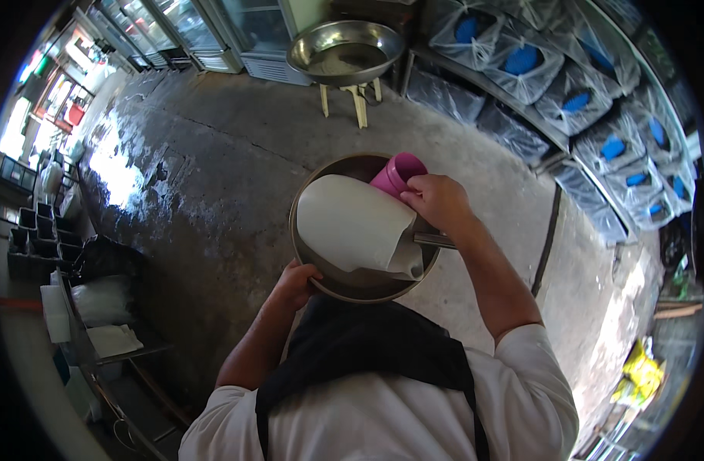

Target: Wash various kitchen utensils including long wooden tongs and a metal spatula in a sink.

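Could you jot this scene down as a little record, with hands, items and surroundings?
Left hand: the left hand grips the metal bowl at its near-left rim
Right hand: the right hand holds a pink cup at the bowl's far-right side
In bowl: a large white curved object
Ahead: a metal basin on a stool
Right: plastic-wrapped items showing blue parts

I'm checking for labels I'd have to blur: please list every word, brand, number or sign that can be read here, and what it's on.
No text can be read.
Pink cup, white container, bowl: no print shows.
Glass-door cabinets: any marks are too small to read.
Yellow item: too blurred to tell if it bears print.
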Available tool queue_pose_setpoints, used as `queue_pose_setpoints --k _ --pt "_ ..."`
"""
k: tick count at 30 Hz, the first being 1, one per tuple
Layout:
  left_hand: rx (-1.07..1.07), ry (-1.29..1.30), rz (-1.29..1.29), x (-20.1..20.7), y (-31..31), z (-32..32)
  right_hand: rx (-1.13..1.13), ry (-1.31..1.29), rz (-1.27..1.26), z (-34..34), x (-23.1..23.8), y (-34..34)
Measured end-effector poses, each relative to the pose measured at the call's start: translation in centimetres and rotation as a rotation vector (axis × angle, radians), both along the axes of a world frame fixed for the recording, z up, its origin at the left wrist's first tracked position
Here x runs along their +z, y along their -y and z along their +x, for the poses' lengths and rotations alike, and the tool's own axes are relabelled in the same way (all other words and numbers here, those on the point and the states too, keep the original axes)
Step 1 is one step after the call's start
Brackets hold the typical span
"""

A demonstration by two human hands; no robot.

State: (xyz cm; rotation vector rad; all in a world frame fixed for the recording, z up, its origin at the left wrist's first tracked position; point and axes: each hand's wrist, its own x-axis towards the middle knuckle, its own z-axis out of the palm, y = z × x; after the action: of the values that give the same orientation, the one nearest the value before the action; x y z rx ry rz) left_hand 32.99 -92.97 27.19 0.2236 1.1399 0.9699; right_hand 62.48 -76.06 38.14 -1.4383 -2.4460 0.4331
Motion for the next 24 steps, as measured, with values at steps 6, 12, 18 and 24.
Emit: queue_pose_setpoints --k 6,12,18,24 --pt "0.100 -0.039 -0.039 -3.3 -12.6 -5.9 -0.164 -0.376 0.028 -4.0 1.0 -13.4" --pt "0.077 -0.035 -0.003 -3.2 -28.6 -12.9 -0.376 -1.850 -0.616 4.2 0.2 -30.7" --pt "0.112 -0.077 -0.015 -1.9 -40.7 -18.0 -1.039 -1.911 -0.409 11.2 -8.6 -45.7" --pt "0.286 -0.082 -0.041 -3.8 -49.6 -20.7 -0.923 -1.557 -0.779 1.4 -23.5 -66.7"
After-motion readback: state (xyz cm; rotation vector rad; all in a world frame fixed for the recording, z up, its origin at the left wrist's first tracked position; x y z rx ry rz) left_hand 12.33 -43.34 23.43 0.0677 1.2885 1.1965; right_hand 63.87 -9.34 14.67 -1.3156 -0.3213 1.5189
